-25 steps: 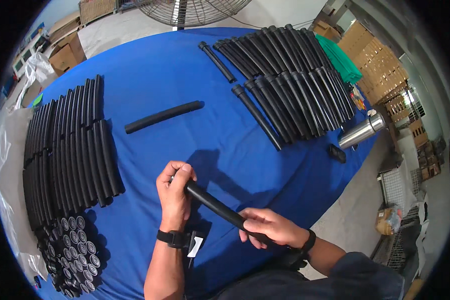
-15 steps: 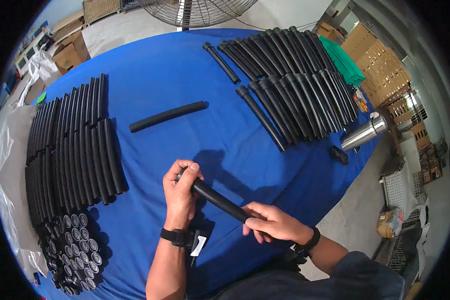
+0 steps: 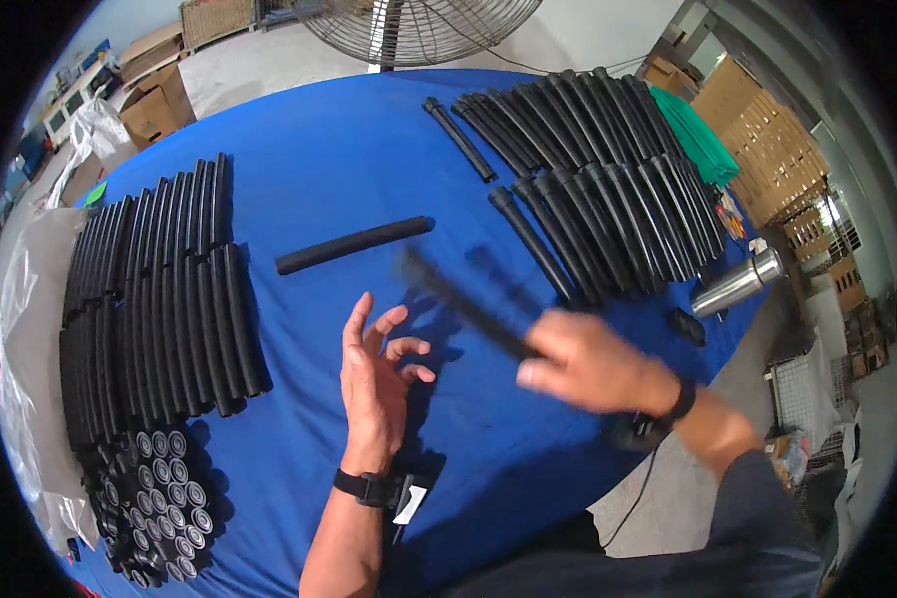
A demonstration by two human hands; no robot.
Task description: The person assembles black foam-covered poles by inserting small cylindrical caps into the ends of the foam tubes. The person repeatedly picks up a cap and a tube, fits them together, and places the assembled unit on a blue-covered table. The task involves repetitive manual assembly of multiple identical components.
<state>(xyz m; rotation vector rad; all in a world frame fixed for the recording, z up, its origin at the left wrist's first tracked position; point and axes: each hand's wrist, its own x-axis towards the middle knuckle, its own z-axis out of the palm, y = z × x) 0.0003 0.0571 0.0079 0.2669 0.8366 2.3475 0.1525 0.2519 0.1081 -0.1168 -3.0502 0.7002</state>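
right hand (image 3: 593, 369) clenched around one end of a long black foam tube (image 3: 458, 299), blurred, raised above the blue table (image 3: 369, 140); tube slanting up and to the left from the fist, free end hanging over the cloth near the lone tube (image 3: 354, 244) lying flat at mid-table. left hand (image 3: 377, 384) spread wide, palm turned up, fingers (image 3: 389, 321) fanned and loosely curled, holding nothing, touching nothing, just beside the held tube but apart from it. black watch band at each wrist.

to the left, a dense row of black tubes (image 3: 154, 299) laid side by side, and below it a cluster of round black end caps (image 3: 159, 498) with pale centres. to the upper right, a second spread of black tubes (image 3: 608, 169), fanned across the far side of the table, one single tube slightly apart at its left edge. shiny metal flask (image 3: 738, 284) lying on its side near the right rim, small black piece just beside it. standing fan (image 3: 414, 25) beyond the far edge.
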